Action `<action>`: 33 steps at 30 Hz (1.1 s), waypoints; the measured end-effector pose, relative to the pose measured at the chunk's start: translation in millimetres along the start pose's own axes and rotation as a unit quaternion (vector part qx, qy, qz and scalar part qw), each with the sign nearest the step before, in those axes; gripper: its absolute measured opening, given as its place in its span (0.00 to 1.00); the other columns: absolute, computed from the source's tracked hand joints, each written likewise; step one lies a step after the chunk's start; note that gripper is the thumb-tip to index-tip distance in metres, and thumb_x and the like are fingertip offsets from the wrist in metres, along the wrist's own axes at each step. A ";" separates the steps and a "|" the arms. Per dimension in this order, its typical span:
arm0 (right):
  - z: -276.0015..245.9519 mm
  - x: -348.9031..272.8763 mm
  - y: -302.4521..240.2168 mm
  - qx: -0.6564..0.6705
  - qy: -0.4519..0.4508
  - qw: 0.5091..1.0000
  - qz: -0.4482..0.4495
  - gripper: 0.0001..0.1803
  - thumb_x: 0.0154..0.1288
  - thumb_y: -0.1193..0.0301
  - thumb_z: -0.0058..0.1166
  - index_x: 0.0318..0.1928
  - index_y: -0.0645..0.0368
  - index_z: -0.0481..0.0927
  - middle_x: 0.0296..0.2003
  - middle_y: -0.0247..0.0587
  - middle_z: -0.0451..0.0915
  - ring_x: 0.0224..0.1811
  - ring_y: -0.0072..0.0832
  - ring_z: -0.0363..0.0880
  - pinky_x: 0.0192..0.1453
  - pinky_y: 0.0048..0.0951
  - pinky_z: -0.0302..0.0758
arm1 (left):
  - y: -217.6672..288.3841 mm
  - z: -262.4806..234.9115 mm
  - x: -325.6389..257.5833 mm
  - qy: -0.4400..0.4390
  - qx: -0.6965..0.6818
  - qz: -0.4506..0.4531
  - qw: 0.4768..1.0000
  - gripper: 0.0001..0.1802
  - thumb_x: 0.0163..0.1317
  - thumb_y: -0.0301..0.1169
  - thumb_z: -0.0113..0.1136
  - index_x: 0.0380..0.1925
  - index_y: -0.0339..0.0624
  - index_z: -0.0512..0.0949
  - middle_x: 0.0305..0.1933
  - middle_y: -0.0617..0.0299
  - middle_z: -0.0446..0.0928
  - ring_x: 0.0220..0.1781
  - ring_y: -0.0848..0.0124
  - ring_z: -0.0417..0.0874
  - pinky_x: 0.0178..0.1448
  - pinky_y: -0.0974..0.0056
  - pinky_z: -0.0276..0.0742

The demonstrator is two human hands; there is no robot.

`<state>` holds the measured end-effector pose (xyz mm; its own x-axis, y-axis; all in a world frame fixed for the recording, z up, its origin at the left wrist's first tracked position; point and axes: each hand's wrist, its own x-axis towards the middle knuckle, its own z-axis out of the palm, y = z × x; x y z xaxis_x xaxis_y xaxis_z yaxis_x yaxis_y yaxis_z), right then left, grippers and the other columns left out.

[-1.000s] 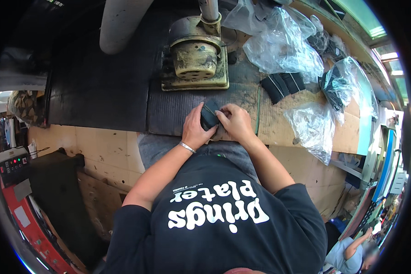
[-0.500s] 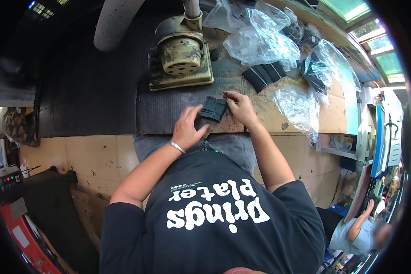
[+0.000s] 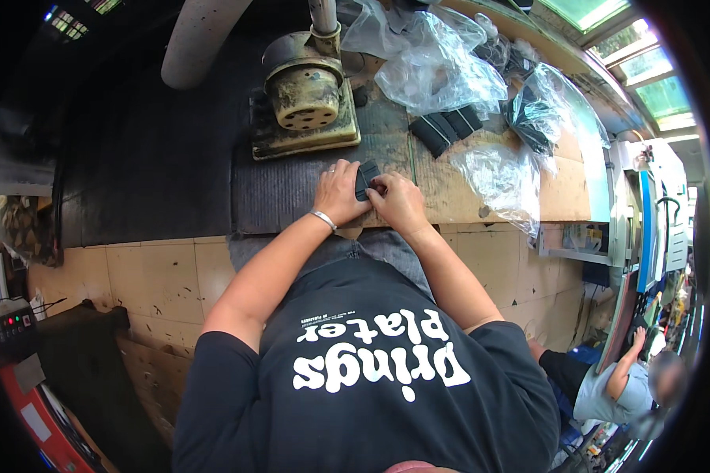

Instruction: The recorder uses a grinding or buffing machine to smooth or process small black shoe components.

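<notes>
A small square bundle of dark strips (image 3: 364, 183) sits on the cardboard-covered table in front of me, partly hidden by my fingers. My left hand (image 3: 341, 194) is closed on its left side, fingers along its far edge and thumb underneath or beside it. Against its right side, my right hand (image 3: 399, 202) has fingers and thumb bent together in a pinch at the bundle's edge. Whatever lies right between those fingertips is too small to make out.
Beyond my hands stands a grimy yellowish machine head on a base plate (image 3: 306, 139). More dark bundles (image 3: 443, 131) lie to the right, among clear plastic bags (image 3: 442, 75). A flattened bag (image 3: 501, 180) rests near the table's right front. Another person (image 3: 615, 386) is at far right.
Both hands have come together on the bundle. My left hand went from hovering open to gripping it; my right hand moved in from its right. The view shifted slightly.
</notes>
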<state>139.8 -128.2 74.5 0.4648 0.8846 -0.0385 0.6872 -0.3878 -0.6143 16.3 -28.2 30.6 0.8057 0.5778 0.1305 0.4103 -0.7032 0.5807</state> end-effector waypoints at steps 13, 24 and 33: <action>3.7 20.1 8.8 -0.080 -0.032 0.996 -0.015 0.10 0.57 0.67 0.61 0.35 0.60 0.83 0.34 0.50 0.84 0.36 0.46 0.83 0.41 0.42 0.80 | 15.2 11.7 -4.6 0.032 0.022 -0.079 0.996 0.42 0.41 0.40 0.76 0.57 0.33 0.71 0.52 0.51 0.72 0.54 0.52 0.74 0.56 0.52 0.71; -23.0 48.1 41.8 0.118 -0.216 0.969 0.028 0.14 0.65 0.70 0.56 0.38 0.73 0.82 0.26 0.38 0.81 0.26 0.21 0.77 0.30 0.24 0.72 | 15.9 4.7 -6.0 0.001 0.023 -0.023 0.999 0.50 0.42 0.37 0.78 0.65 0.34 0.64 0.57 0.50 0.71 0.58 0.52 0.73 0.61 0.53 0.70; -6.7 46.3 71.2 0.431 -0.152 0.867 0.198 0.07 0.65 0.70 0.59 0.39 0.60 0.83 0.26 0.27 0.78 0.21 0.14 0.67 0.25 0.20 0.65 | -7.2 -1.7 5.0 0.051 -0.235 -0.236 0.942 0.52 0.42 0.41 0.80 0.64 0.26 0.65 0.56 0.44 0.76 0.56 0.55 0.79 0.60 0.58 0.74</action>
<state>213.9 -116.6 34.3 0.3098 0.8044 -0.5070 -0.2268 -0.4553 -0.8610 16.6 -19.5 28.5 0.5263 0.8336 -0.1677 0.4583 -0.1120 0.8817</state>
